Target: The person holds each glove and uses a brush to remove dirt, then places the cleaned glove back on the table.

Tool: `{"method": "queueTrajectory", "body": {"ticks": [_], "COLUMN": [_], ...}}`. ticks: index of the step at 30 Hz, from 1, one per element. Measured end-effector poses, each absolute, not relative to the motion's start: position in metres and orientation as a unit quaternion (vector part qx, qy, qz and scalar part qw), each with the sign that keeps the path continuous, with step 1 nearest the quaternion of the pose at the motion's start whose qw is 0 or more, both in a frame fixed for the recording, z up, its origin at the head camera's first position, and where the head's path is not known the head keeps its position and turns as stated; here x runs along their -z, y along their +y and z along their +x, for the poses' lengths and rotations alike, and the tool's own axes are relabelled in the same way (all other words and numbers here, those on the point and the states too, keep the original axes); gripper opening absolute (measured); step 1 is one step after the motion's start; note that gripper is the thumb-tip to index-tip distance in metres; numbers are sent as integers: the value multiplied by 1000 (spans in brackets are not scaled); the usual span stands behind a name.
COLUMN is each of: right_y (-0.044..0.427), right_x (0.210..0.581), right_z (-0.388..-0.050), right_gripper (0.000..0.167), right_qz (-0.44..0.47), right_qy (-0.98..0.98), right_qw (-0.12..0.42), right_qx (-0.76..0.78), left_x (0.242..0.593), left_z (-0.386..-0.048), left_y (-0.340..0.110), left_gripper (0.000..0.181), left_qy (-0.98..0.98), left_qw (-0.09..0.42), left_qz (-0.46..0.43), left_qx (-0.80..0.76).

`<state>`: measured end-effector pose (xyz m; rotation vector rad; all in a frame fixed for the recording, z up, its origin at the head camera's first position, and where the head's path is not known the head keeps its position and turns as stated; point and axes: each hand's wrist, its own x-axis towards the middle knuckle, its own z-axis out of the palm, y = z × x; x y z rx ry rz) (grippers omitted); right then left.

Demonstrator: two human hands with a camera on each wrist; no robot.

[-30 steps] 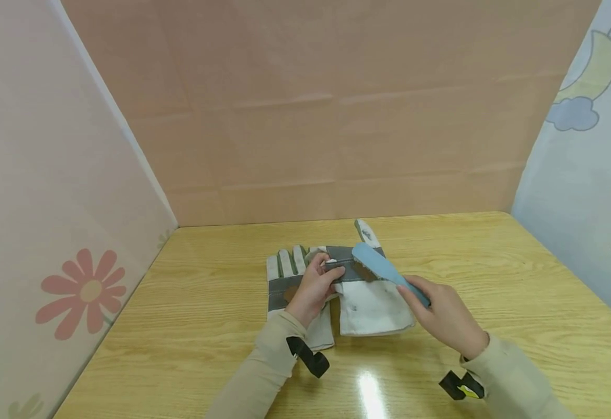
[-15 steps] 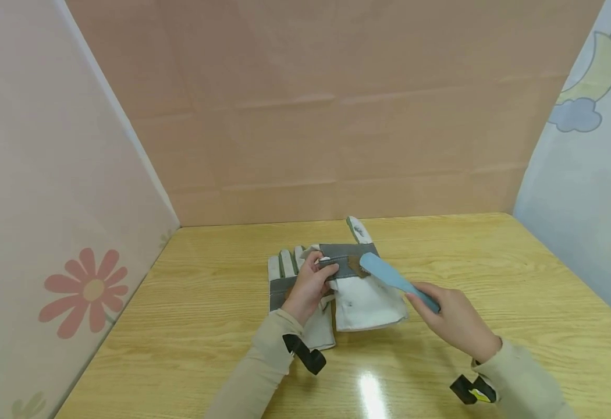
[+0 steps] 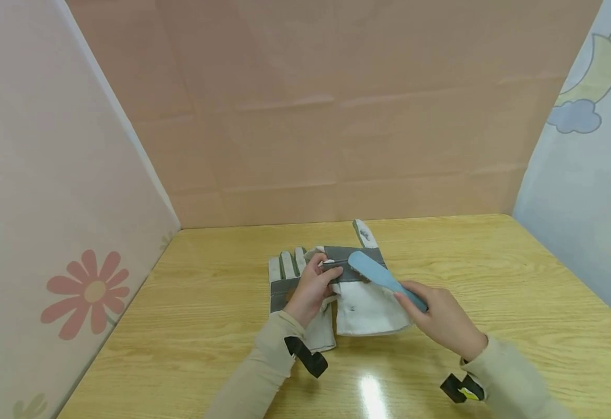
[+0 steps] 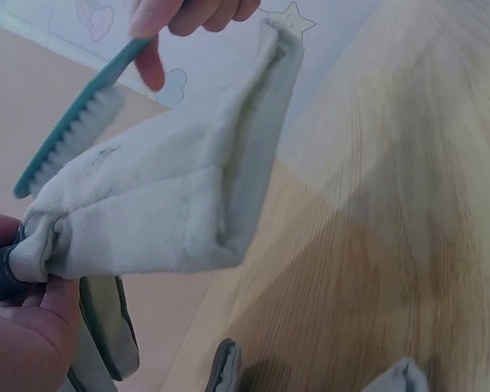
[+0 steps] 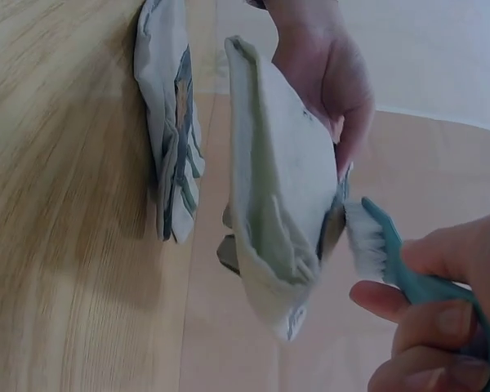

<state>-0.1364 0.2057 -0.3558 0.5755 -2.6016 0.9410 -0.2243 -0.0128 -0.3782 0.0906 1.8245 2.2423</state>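
Observation:
My left hand (image 3: 313, 285) pinches a white work glove (image 3: 370, 308) at its grey band, holding it above the table. Its wide cuff opens toward me, and one glove finger with a dark smudge points up and away. In my right hand (image 3: 444, 317) is the handle of a blue brush (image 3: 379, 272) with white bristles (image 5: 365, 241). The bristles face the grey band, at a brown patch (image 5: 334, 229) on it; the brush head covers most of that patch in the head view. A second, matching glove (image 3: 283, 285) lies on the table, partly behind my left hand.
The wooden table (image 3: 190, 337) meets a tan backdrop (image 3: 337, 145) at its far edge. A flower-printed panel (image 3: 12, 174) stands on the left, a moon-and-star panel (image 3: 588, 186) on the right. Each wrist carries a black mount (image 3: 305, 356).
The brush shifted right and toward me, uncovering the brown patch, then came back left over it. The held glove swayed slightly left and returned. The second glove stayed in place.

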Motion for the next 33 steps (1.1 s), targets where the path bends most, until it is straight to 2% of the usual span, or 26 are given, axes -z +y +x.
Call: {"method": "queueTrajectory", "body": {"ticks": [10, 16, 21, 29, 33], "right_y": [215, 203, 205, 216, 210], "right_x": [354, 355, 355, 353, 351], "right_z": [-134, -139, -136, -131, -136], "right_gripper": [23, 25, 26, 25, 24], "right_qz": [194, 207, 198, 184, 197], "right_qy": [-905, -898, -908, -911, -899], "right_qw": [197, 183, 167, 182, 189], "right_qx": [-323, -342, -329, -322, -342], "left_x": [377, 376, 376, 377, 377], "left_z": [-227, -223, -222, -225, -223], "left_y": [-18, -13, -14, -20, -17], "left_gripper": [22, 23, 24, 23, 22], "left_qy": [606, 610, 613, 594, 602], "left_qw": [108, 131, 118, 101, 112], "left_qz": [15, 42, 32, 7, 19], "left_qx": [-788, -781, -781, -798, -791]}}
